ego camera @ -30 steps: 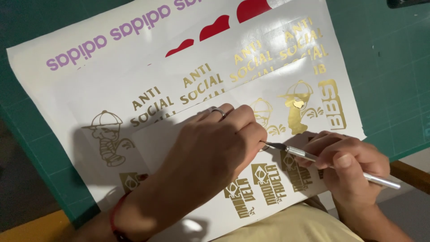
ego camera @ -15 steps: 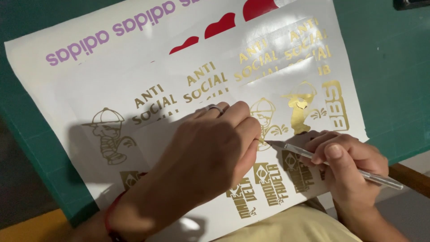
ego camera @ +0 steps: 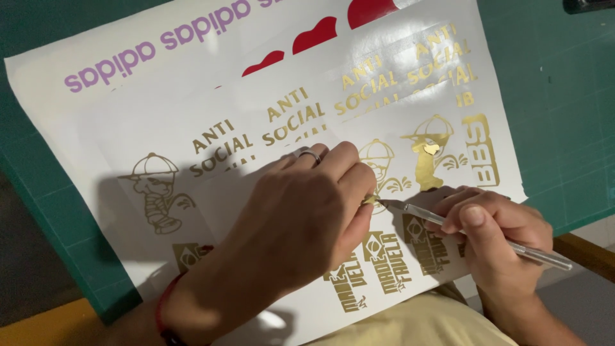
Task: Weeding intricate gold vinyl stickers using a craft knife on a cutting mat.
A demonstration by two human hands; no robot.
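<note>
Big white sticker sheet point(ego camera: 192, 115) spread over a green cutting mat point(ego camera: 564, 128), filling most of the frame. Gold letters and little gold cartoon figures in caps across the middle of the sheet, purple letters along the upper left, red shapes point(ego camera: 317, 35) near the top middle. Left hand point(ego camera: 301, 218) in the lower middle of the frame, lying on the sheet, fingers curled in, fingertips pinching a tiny gold scrap point(ego camera: 370, 200) just right of centre. Silver ring point(ego camera: 309, 154) on one finger of that hand, red band point(ego camera: 168, 301) round the wrist at the lower left. Right hand point(ego camera: 500, 240) at the lower right, closed round a thin silver craft knife point(ego camera: 487, 237), gripped like a pencil. Knife slanting from lower right up to the left, sharp tip right beside the gold scrap and the left fingertips, touching or almost touching, hard to tell which. Gold figure point(ego camera: 378, 166) partly hidden under the left fingers. Square gold badges with gold letters below both hands near the bottom edge of the sheet. Pale yellow cloth point(ego camera: 423, 323) at the bottom middle. Brown wooden edge point(ego camera: 586, 253) at the far right, past the mat.
</note>
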